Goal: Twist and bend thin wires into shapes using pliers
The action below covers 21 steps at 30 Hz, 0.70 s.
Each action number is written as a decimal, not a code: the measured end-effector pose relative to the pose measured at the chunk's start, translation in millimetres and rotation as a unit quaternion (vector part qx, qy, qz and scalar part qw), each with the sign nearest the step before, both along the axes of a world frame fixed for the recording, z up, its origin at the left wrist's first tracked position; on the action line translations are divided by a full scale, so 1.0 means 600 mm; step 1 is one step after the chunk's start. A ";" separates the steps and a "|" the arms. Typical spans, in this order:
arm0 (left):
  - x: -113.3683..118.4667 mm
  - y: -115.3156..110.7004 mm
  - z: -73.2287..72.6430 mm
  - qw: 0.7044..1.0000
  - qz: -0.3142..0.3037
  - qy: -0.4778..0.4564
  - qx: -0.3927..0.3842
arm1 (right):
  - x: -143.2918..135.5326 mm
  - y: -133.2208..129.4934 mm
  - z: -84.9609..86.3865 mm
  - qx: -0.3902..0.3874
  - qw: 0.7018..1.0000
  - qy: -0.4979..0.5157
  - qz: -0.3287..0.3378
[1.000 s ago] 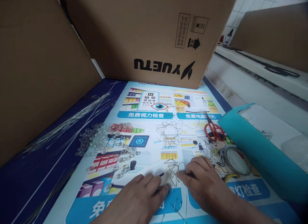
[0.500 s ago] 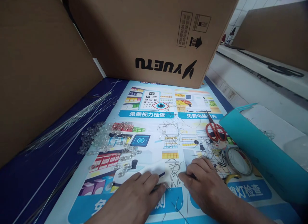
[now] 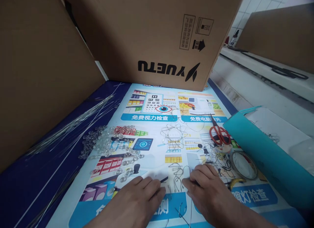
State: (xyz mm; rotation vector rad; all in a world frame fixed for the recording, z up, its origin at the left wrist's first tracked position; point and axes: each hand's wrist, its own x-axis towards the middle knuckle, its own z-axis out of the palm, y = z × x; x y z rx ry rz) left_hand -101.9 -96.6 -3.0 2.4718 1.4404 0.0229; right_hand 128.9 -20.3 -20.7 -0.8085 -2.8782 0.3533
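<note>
My left hand (image 3: 139, 200) rests low in the middle of the printed sheet, fingers curled together; what they hold, if anything, is hidden. To its right, my right hand (image 3: 208, 190) is pinched closed, its thumb and fingertips pointing left, and I cannot make out anything between them. Several bent wire hooks (image 3: 177, 177) lie on the sheet between the hands. More bent wires (image 3: 181, 211) lie just below them. A flower-shaped ring of wire (image 3: 173, 135) lies farther up. Clear beads (image 3: 105, 143) are spread at the left.
Long straight wires (image 3: 73, 123) lie on the dark blue surface at left. Red-handled scissors (image 3: 220, 135), a tape roll (image 3: 243, 165) and tangled wires (image 3: 220, 159) are at right, beside a teal box (image 3: 265, 156). A large cardboard box (image 3: 157, 35) stands behind.
My left thumb and fingers have drawn closer together, and the dark gap between them is now closed. The right hand has barely shifted.
</note>
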 end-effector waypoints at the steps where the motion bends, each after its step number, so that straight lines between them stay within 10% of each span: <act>1: -0.002 0.001 0.002 1.000 -0.002 0.001 0.000 | 0.000 0.000 0.001 0.000 1.000 -0.004 0.002; 21: 0.025 0.006 -0.040 0.990 -0.042 -0.016 0.134 | -0.004 -0.002 -0.007 0.009 1.000 0.021 0.008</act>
